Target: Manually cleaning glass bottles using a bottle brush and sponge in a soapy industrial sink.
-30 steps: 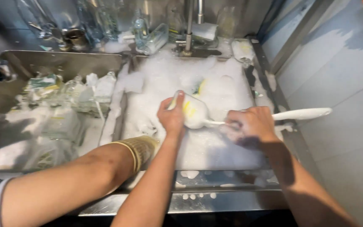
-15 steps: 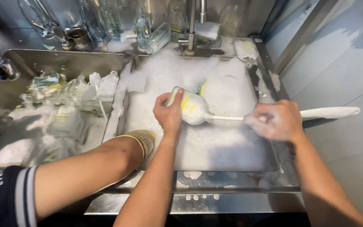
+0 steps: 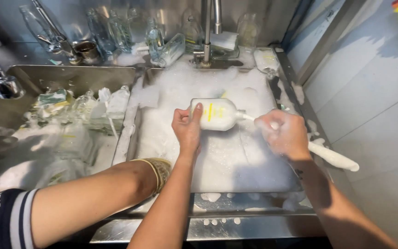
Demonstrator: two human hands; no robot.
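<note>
My left hand (image 3: 187, 131) grips a small clear bottle (image 3: 217, 114) with a yellow mark. The bottle is full of suds and lies sideways over the foam, neck pointing right. My right hand (image 3: 282, 136), covered in suds, is closed on the white handle of a bottle brush (image 3: 335, 158). The thin shaft of the brush runs into the bottle's neck. Both hands hover above the right sink basin (image 3: 249, 199), which is filled with white foam.
Another person's arm (image 3: 93, 198) in a striped sleeve reaches in from the lower left, its hand hidden behind my left forearm. The left basin (image 3: 70, 76) holds several foamy glass bottles. A faucet (image 3: 207, 32), more bottles (image 3: 162, 44) and a spray hose (image 3: 3, 83) stand behind. A tiled wall (image 3: 374, 92) is right.
The bottle has turned to lie sideways with its neck to the right. My right hand has slid left toward the neck, and the brush handle now slants down to the right.
</note>
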